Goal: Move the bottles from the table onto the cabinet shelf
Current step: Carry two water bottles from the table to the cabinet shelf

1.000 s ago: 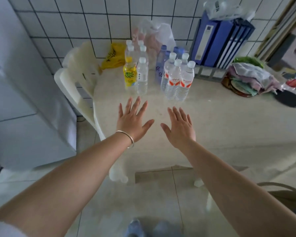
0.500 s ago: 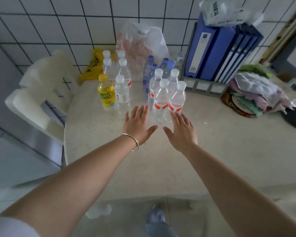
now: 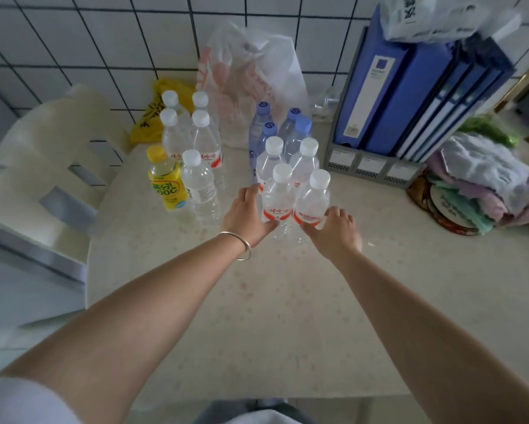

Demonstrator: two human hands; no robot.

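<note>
Soft, even daylight in a wide-angle head view, slightly hazy throughout.

The tabletop [image 3: 287,301] is lit flatly, with only faint shadows under the forearms. The tiled wall [image 3: 73,41] and white chair [image 3: 43,154] at left look washed out and pale. Grid lines on the wall bow and splay towards the corners. Fine detail is soft: bottle labels [image 3: 277,213] barely read, and the frame edges smear.

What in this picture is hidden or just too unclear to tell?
Head view only:
- Cabinet shelf: not in view at all.
- Left hand fingertips: hidden behind the near-left bottle.
- Right hand fingertips: hidden behind the near-right bottle.
- Blue-capped bottles: lower halves blocked by white-capped bottles.
- Binder label text: too small.
</note>
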